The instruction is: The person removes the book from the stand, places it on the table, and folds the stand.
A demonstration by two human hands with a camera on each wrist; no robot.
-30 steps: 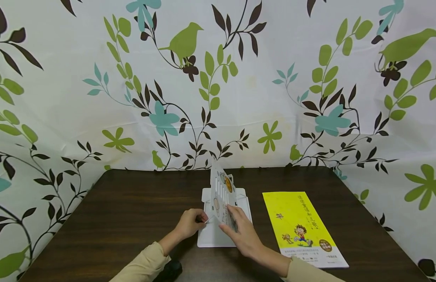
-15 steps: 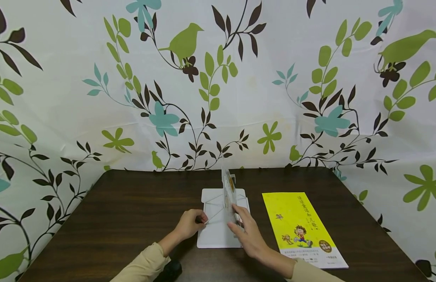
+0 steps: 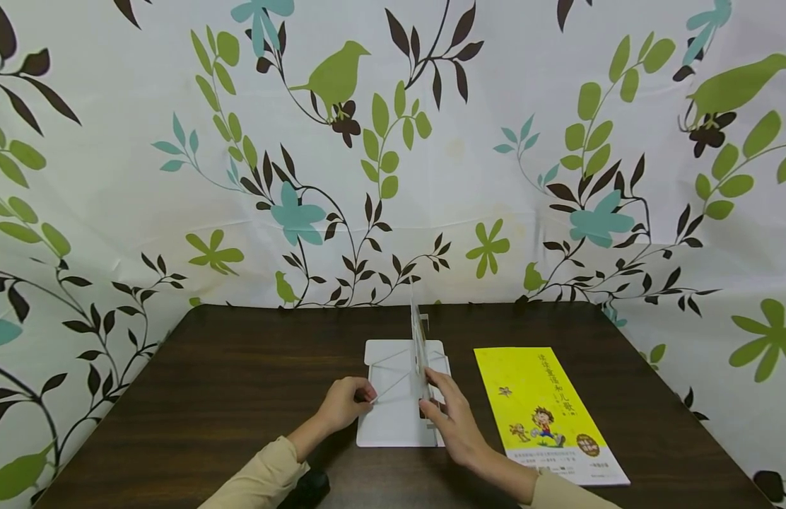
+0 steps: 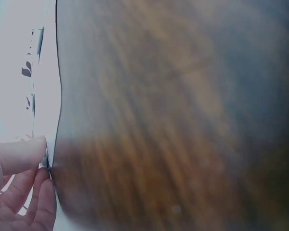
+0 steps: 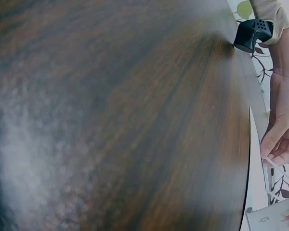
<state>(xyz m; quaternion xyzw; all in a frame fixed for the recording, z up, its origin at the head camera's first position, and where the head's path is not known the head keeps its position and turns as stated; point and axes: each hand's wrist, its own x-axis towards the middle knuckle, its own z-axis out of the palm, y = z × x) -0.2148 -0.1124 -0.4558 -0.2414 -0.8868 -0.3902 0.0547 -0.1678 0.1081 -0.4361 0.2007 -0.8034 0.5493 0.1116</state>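
The left hand pinches a thin white rod by the left edge of a white base, the right hand gripping an upright panel above it – too edge-on to read – with dark table stretching leftward, a yellow book rightward, leafy cloth behind.

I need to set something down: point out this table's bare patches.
Widest: the table left of the white board and left hand. Narrower: a strip between the yellow book and the table's right edge. Crowded: the middle, where the right hand holds a panel upright.
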